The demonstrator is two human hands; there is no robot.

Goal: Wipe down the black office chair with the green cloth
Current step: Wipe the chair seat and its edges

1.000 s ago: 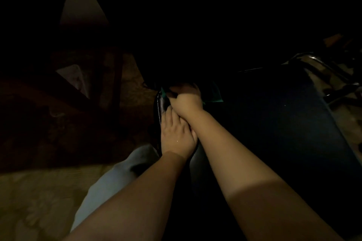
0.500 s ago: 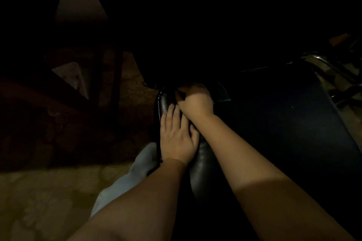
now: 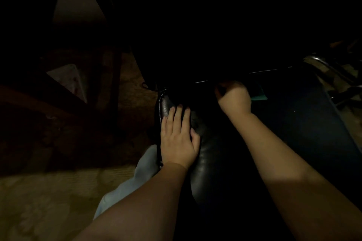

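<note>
Dim room, with most of the far half lost in darkness. Near the middle lies the black office chair (image 3: 207, 154), its glossy padded part running from near to far. The left hand (image 3: 177, 139) rests flat on that padding, its fingers (image 3: 185, 119) straight and slightly spread, holding nothing. Just to the right and farther off, the right hand (image 3: 235, 98) is curled into a fist around the green cloth (image 3: 259, 96), which it presses on the chair; only a small teal corner shows at the hand's right side. Right of the arms spreads a dark blue padded surface (image 3: 303, 123), with a shiny metal tube (image 3: 321, 62) beyond it. A pale trouser leg (image 3: 145, 168) lies left of the chair, over a patterned floor (image 3: 49, 197).
</note>
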